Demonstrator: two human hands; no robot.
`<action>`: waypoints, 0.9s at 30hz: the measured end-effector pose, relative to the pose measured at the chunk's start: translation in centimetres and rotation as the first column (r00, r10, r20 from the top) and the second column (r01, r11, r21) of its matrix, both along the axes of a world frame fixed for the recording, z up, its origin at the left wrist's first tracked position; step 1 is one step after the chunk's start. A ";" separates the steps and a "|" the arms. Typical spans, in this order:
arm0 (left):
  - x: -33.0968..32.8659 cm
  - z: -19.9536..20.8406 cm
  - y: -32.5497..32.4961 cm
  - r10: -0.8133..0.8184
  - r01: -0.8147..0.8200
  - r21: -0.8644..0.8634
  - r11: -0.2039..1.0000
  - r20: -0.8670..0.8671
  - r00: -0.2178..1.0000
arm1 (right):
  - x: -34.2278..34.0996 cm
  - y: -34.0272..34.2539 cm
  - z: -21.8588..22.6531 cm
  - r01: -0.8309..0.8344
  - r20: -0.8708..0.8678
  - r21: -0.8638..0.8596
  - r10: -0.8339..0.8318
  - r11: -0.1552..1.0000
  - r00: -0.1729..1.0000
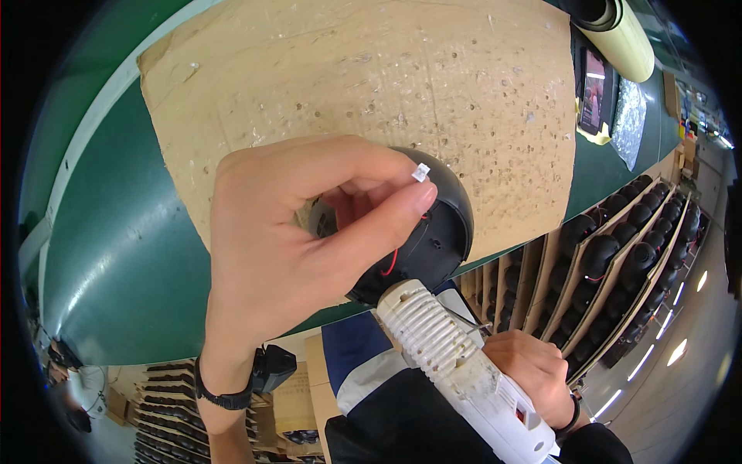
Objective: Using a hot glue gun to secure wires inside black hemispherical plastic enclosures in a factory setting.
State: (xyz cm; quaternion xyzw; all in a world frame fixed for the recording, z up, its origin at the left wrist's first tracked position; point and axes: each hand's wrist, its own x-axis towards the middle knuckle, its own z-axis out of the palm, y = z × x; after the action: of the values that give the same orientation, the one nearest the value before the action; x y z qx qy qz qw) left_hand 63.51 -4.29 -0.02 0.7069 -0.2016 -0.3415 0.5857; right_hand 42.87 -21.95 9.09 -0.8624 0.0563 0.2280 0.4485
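Observation:
My left hand (286, 232) pinches a small white plug connector (421, 172) between thumb and forefinger. It is held above a black rounded plastic shell (447, 232), whose hollow side shows in part. A red wire (389, 263) runs inside the shell; the hand hides much of it. My right hand (533, 371) is closed around what looks like a white hot glue gun (433, 329) with a ribbed, stained barrel. The gun's front end is close to the shell's near edge. Its tip cannot be made out.
Worn cardboard (355, 85) covers part of the green table (108, 255). At the far right are a phone (593, 89), a clear plastic bag (628, 124) and a pale roll (622, 42). Racks of black shells (610, 255) stand right; more stacked parts (174, 410) are lower left.

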 end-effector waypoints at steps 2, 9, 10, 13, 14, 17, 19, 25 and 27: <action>0.0 -0.2 0.0 0.010 -0.010 -0.007 1.000 0.003 1.000 | 0.2 0.2 0.2 0.000 0.000 -0.010 0.000 1.000 1.000; -0.2 0.1 0.3 0.027 -0.027 -0.006 1.000 -0.015 1.000 | -0.5 0.9 0.3 0.016 0.038 -0.009 -0.015 1.000 0.999; -0.1 0.3 0.4 0.027 -0.027 -0.008 1.000 -0.015 1.000 | -0.5 0.9 0.2 0.016 0.037 -0.010 -0.015 1.000 0.999; 0.2 0.5 1.0 0.005 -0.004 0.031 1.000 -0.034 0.999 | -0.6 0.8 0.2 0.024 0.046 -0.021 -0.023 0.999 0.999; 0.2 0.4 1.4 0.022 -0.022 0.014 1.000 -0.017 1.000 | -0.5 0.7 0.4 0.021 0.020 -0.026 -0.020 0.999 1.000; 0.4 0.0 3.0 0.025 -0.025 -0.060 0.998 0.012 1.000 | -0.6 0.4 0.4 0.028 0.007 -0.031 -0.028 0.999 1.000; 0.4 -0.3 4.7 0.025 -0.027 -0.132 0.991 -0.019 1.000 | -0.8 0.3 0.6 0.033 0.019 -0.026 -0.033 0.999 0.999; -0.7 -1.1 8.0 -0.017 0.001 -0.198 0.980 -0.080 0.997 | -0.3 0.1 0.6 0.014 0.007 -0.044 -0.014 0.999 1.000; -1.2 -1.5 8.1 -0.011 -0.007 -0.222 0.975 -0.081 0.997 | -0.4 0.1 0.3 0.024 0.022 -0.026 -0.024 0.999 0.999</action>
State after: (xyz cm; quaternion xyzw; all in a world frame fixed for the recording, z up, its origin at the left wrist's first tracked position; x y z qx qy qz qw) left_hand 62.29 3.85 -1.49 0.6223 -0.2154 -0.3460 0.6683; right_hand 42.50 -21.84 9.44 -0.8699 0.0648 0.2124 0.4404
